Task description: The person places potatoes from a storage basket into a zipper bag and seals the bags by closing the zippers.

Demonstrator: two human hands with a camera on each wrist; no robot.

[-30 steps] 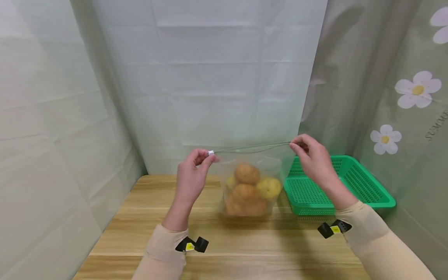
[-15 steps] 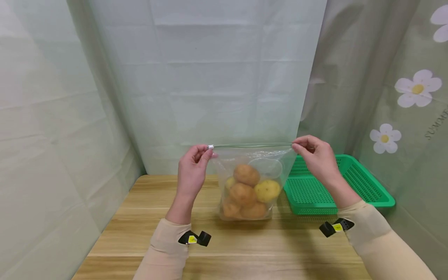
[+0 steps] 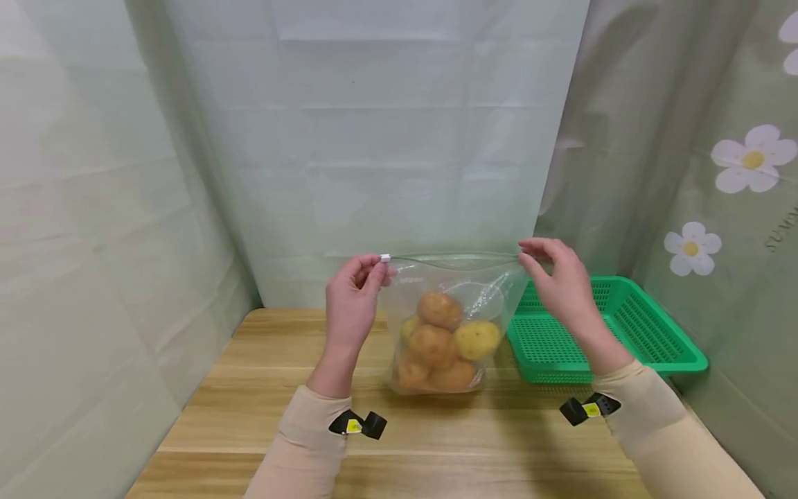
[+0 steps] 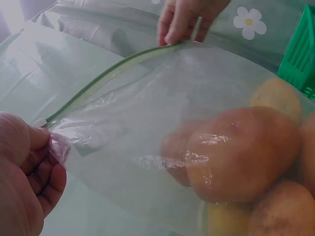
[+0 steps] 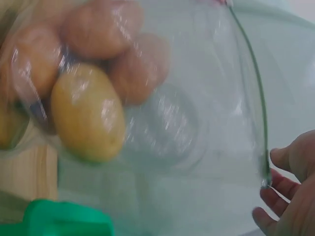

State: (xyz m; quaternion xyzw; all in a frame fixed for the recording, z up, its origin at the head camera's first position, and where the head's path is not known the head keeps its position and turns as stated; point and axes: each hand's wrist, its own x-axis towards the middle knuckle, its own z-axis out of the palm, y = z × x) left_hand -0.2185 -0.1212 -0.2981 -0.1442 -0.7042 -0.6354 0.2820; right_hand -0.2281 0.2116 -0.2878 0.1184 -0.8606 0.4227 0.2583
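Note:
A clear slider-zip bag [image 3: 449, 281] stands on the wooden table with several potatoes [image 3: 433, 345] inside, some brownish and a yellow one [image 3: 477, 339] at the right. Thumb and fingers of my left hand [image 3: 352, 305] pinch its top left corner at the white slider [image 3: 385, 258]. My right hand [image 3: 564, 284] holds the top right corner between thumb and fingers. Between both hands the green zip edge [image 4: 93, 83] stretches across, sagging slightly in the middle. In the right wrist view the right hand [image 5: 295, 187] is at the end of that edge.
A green plastic basket [image 3: 654, 339] with perforated walls stands at the table's right, behind my right forearm. The wooden table [image 3: 249, 416] ends at a pale curtain [image 3: 386, 138] at the back. Curtains also hang at both sides, the right one with printed flowers.
My left hand has risen a little and shifted right with the slider, so the zip edge now sags. The right hand stays at its corner.

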